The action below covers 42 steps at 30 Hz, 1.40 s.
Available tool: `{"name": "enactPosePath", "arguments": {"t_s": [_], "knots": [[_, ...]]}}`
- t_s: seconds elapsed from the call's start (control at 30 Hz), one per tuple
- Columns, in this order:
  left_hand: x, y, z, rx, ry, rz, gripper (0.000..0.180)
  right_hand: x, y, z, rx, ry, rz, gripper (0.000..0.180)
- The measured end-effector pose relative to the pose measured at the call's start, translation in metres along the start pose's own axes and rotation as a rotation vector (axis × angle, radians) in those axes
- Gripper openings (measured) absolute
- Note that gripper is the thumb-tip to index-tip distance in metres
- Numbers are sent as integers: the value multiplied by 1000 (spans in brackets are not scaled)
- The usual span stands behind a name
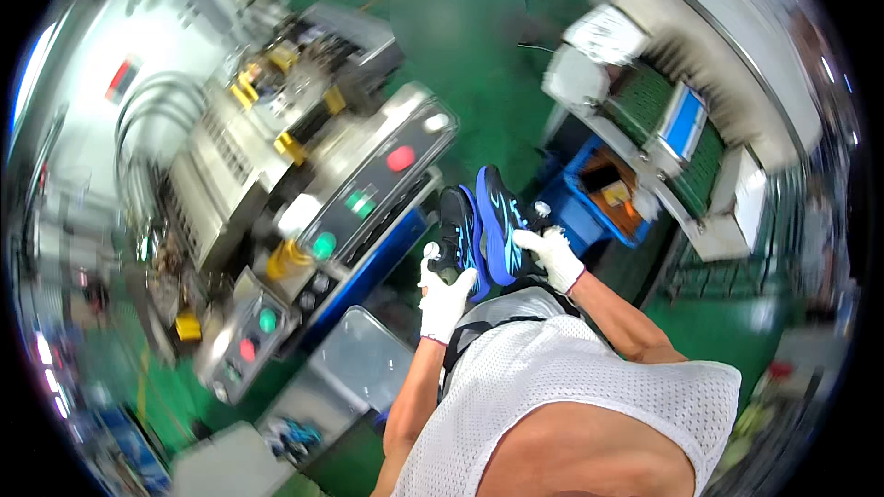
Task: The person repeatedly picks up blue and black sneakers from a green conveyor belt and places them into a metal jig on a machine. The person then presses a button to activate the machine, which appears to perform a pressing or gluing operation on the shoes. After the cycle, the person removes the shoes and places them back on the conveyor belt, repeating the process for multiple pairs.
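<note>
As blurred grey hoses (161, 97) arch along the far left of a green-floored workshop, a boxy metal machine (207, 193) with yellow fittings stands beside them. Below it, a small dark control panel (230, 373) carries red and green buttons; near the lower edge, a loose cluster of black-and-turquoise items (293, 437) lies on a pale surface, its details too blurred to read. A longer dark control panel (379, 182), also set with red and green buttons, slants up toward the centre, with a translucent grey plastic bin (364, 359) below.

At centre, a worker in a white mesh top holds a pair of black sports shoes with turquoise markings and purple soles, toes pointing away and soles facing each other. The white-gloved left hand (447, 299) grasps the left shoe (453, 221) near its heel end; the white-gloved right hand (555, 256) grips the right shoe (497, 225) the same way. Glossy green floor (488, 101) stretches beyond the toes.

To the right, a blue plastic crate (564, 212) sits just beside the right hand, below a green mesh conveyor bed (645, 101) bearing a blue-and-white box (682, 118) under a curved cream hood (737, 64).
</note>
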State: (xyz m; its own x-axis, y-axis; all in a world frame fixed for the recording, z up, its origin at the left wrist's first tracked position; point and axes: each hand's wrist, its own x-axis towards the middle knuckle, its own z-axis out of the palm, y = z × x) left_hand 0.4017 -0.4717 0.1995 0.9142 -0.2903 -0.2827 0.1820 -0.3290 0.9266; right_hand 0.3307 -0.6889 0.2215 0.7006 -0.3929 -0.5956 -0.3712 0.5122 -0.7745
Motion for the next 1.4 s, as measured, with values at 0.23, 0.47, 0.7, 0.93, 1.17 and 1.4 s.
{"name": "enactPosePath", "arguments": {"t_s": [0.23, 0.47, 0.7, 0.93, 1.17, 1.4], "knots": [[68, 139, 138, 308, -434, 162, 94, -23, -67, -151, 247, 663, -273, 40], [149, 251, 355, 168, -553, 705, 76, -23, -174, -303, -520, 1267, -451, 85], [236, 227, 516, 255, -504, 732, 65, 83, -201, -391, -691, 1452, -263, 77], [187, 166, 381, 276, -450, 888, 56, 96, -210, -262, -465, 1067, -1155, 52], [71, -48, 61, 641, -159, -187, 46, 217, -47, -84, -743, -654, -75, 55], [-238, -206, -136, 444, 1274, -771, 31, 189, 58, 57, -1651, -1030, -346, 56]]}}
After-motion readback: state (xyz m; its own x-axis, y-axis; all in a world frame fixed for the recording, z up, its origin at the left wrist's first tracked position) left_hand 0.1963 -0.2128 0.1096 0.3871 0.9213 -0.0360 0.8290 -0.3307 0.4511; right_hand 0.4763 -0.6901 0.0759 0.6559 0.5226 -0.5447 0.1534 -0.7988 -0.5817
